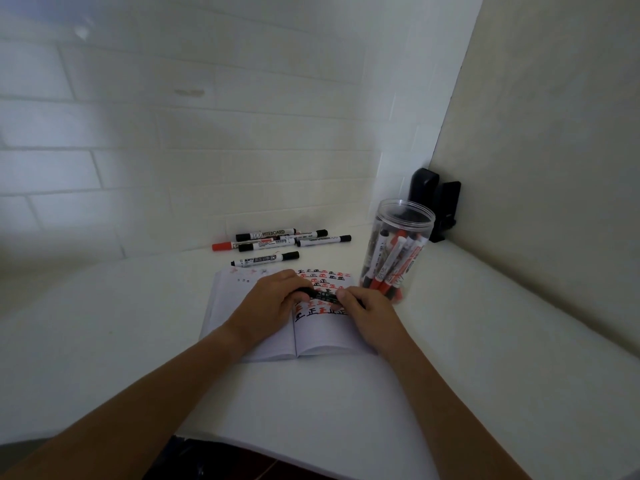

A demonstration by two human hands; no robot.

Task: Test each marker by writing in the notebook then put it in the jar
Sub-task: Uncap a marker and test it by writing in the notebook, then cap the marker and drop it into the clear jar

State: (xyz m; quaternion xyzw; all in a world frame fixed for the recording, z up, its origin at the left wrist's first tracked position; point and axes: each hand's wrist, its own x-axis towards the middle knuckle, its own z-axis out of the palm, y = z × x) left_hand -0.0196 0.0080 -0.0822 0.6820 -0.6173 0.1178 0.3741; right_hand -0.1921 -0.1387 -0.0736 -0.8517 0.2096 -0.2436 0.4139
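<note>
Now, in the head view, I see both hands over the open notebook (287, 327), which lies on the white table (138, 323). My left hand (273, 299) and my right hand (367, 310) each curl the fingers round one end of a black marker (320, 295), so it is held between them, just above the page with the red and black written signs. I judge that the marker is light, stiff and rather smooth; the best hold is on the barrel, with the other hand on the cap. Its long axis runs almost level from left to right, slightly toward me at the right end. Which end has the tip I cannot tell, because the fingers hide both ends. The clear jar (398, 251) stands near on the right, already with many markers inside. Some loose markers (277, 242) lie beyond the notebook, near the wall.
</note>
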